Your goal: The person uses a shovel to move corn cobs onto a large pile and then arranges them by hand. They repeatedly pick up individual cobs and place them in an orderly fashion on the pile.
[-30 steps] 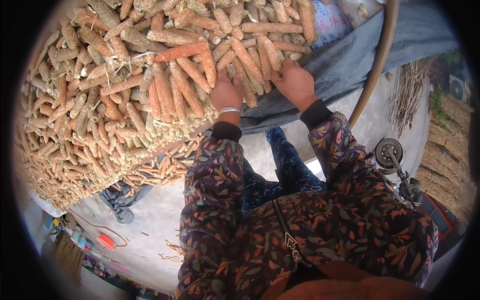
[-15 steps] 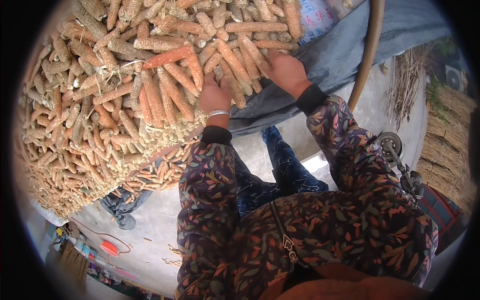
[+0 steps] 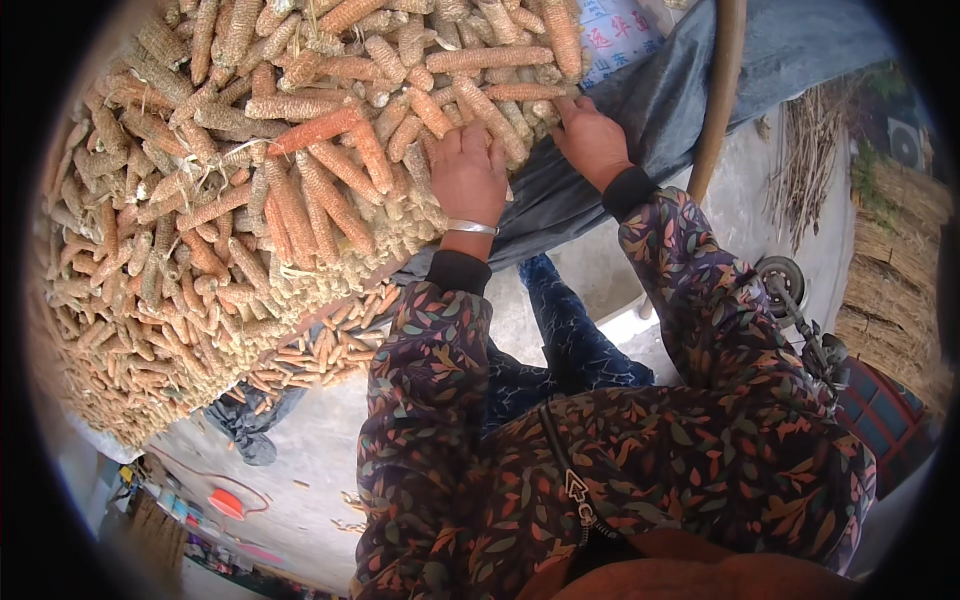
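Both hands slid leftward, left hand flat on corn cobs — right hand grip loosely open, blue tarp beneath.

A big heap of corn cobs lies on a grey tarp, which is spread under the heap and hangs down at its near edge. The cobs are bare, orange and pale yellow, and they lie close together in many directions. Below the tarp is a pale concrete floor. On the floor, just beside the heap, some more loose cobs are scattered. A dark crumpled cloth and a small red object also lie on the floor.
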A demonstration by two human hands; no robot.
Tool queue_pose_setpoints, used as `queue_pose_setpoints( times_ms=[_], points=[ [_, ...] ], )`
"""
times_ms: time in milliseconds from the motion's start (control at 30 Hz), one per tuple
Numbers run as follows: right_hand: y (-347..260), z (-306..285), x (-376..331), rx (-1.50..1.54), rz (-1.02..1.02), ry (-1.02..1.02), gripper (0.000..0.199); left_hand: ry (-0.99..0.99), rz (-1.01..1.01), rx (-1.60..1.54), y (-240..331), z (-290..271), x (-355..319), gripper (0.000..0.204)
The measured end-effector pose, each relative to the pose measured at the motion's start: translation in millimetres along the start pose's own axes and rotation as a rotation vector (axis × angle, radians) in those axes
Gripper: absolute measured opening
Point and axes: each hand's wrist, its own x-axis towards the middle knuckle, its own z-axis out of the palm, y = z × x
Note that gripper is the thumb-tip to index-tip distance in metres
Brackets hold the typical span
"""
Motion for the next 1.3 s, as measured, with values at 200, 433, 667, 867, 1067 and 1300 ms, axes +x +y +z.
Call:
queue_pose_setpoints(
  times_ms=[200,433,667,867,1067,1300],
  points=[
    [-3,13,3,0.054,-0.001,0.106,0.023,-0.106,0.316,0.237,27,32,49,0.029],
    [-4,15,-10,0.296,0.111,0.139,0.03,-0.326,0.375,0.451,26,66,78,0.024],
    [3,4,-1,0.843,0.413,0.209,0.027,-0.261,0.48,0.268,16,52,76,0.016],
    [0,2,4,0.781,0.36,0.226,0.025,-0.266,0.504,0.09,12,49,66,0.029],
    [-15,0,23,0.653,0.283,0.229,0.027,-0.333,0.488,-0.03,-2,46,51,0.028],
    [-22,11,44,0.407,0.237,0.181,0.028,-0.193,0.403,-0.165,-2,51,54,0.026]
  ],
)
